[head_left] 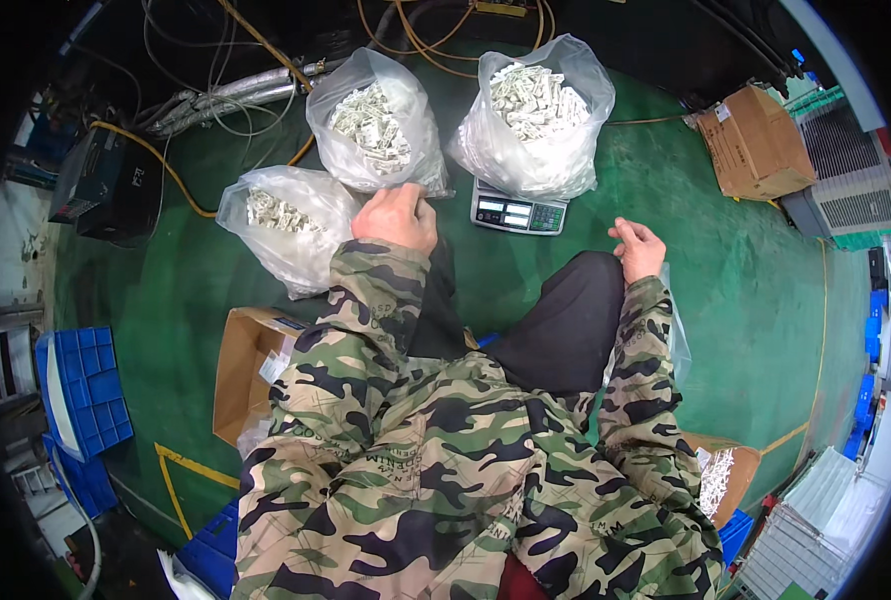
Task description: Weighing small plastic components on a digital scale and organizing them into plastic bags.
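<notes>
Scale (pixel 519 212), upper centre, holds up one bag (pixel 556 165); my left hand (pixel 398 217) curls by another bag (pixel 414 100), grip hidden; right hand (pixel 638 248) half-open, seemingly empty.

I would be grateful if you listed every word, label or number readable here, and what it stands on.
I'll place the printing without copying it.
Camouflage jacket: dark lettering, legible in parts.
Scale: display and keys, too small to read.
Black case at left: pale marking, too blurred.
Lower-left cardboard box and upper-right cardboard box: white labels, too small.
</notes>
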The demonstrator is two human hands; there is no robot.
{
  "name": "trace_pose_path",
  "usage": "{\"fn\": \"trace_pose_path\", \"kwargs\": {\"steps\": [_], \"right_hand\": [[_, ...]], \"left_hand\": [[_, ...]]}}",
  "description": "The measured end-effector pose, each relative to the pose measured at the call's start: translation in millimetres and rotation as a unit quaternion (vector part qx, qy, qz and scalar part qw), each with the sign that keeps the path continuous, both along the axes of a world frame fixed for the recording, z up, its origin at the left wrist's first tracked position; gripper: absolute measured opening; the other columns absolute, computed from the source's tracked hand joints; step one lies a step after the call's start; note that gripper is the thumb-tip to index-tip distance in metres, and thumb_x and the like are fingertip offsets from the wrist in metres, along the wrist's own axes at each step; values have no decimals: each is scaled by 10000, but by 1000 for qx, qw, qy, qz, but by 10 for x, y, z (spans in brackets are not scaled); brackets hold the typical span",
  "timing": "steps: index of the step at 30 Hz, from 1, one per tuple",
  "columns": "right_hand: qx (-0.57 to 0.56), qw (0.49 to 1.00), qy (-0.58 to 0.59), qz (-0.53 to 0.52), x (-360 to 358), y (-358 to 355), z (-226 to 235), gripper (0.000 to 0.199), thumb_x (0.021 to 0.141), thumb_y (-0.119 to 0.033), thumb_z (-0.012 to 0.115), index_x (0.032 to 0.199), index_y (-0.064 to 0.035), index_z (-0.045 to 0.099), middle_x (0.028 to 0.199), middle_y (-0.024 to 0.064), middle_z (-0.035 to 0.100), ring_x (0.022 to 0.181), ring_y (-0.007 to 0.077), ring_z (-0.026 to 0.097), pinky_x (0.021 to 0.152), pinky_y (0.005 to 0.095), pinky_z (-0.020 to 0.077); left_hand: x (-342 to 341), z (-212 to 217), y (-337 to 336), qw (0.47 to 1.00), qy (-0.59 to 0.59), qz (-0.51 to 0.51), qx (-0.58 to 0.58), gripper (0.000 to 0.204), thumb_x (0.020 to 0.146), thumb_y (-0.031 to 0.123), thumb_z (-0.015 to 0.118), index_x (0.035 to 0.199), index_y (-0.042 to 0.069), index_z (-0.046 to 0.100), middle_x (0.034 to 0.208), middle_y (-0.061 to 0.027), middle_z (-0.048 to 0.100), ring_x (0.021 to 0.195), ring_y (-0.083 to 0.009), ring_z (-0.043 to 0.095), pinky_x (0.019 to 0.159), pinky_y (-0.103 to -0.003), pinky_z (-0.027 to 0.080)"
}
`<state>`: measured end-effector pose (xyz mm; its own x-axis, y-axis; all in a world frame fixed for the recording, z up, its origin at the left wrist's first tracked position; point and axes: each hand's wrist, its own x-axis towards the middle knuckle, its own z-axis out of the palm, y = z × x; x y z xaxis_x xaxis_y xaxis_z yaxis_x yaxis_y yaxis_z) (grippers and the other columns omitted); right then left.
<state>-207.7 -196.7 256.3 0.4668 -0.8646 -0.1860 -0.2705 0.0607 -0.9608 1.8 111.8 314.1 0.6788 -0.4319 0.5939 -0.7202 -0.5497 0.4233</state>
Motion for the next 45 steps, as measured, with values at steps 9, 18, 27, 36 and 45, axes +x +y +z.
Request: {"fn": "trace_pose_path", "kwargs": {"steps": [9,18,27,36,45], "right_hand": [[7,1000,-5,15,6,-27,-71,304,858,-224,755,953,61,707,811,94,718,542,100,540,515,245,437],[25,997,54,53,71,-195,212,324,890,-279,723,1019,17,695,844,71,712,547,82,545,461,225,410],[125,992,-20,-27,-159,-600,81,292,904,-289,711,1006,-18,670,875,77,697,574,85,526,467,247,413],[-5,855,171,-490,-2680,-246,-1582,539,821,-296,788,1130,113,620,994,203,710,841,254,694,727,379,562],[177,774,194,-576,-3878,1047,-1532,834,796,-582,741,1295,55,539,1136,216,674,907,346,685,848,419,536]], "left_hand": [[24,-27,26,1000,-14,-6,9,102,719,75,668,817,105,670,705,-90,658,685,-285,625,613,-406,507],[78,10,-125,976,143,4,167,177,793,220,695,904,86,665,843,-120,700,799,-323,679,723,-447,539],[33,4,-205,989,83,-7,120,146,818,252,673,867,116,686,817,-129,698,775,-335,683,693,-452,539],[38,-92,-156,988,91,-15,125,172,860,252,698,917,91,723,848,-134,718,776,-348,693,693,-437,534],[-53,-134,-284,981,67,-42,175,174,862,260,685,889,92,723,838,-101,719,772,-301,694,690,-405,534]]}}
